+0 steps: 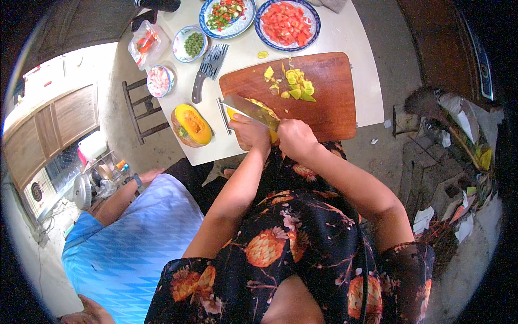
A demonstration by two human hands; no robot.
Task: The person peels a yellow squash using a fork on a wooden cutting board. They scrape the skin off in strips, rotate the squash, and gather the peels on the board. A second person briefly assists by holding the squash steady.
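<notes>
My right hand (295,139) is closed round the handle of a knife, its broad blade (249,109) slanting up to the left. The blade lies across a yellow-orange pumpkin piece (274,136) at the near left part of the brown wooden cutting board (332,92). My left hand (252,133) grips this piece, its fingers close to the blade. Blade and hands cover most of the piece. Green-yellow pumpkin peelings (300,86) lie farther up the board. Left of the board, a cut pumpkin half (193,127) rests with its orange flesh upward.
A cleaver (210,70) lies left of the board. Beyond are plates of diced tomato (286,24) and chopped peppers (226,13), bowls of chopped greens (193,44) and pale pieces (159,81), and a clear tray (145,44). A person in blue (137,232) is at my left.
</notes>
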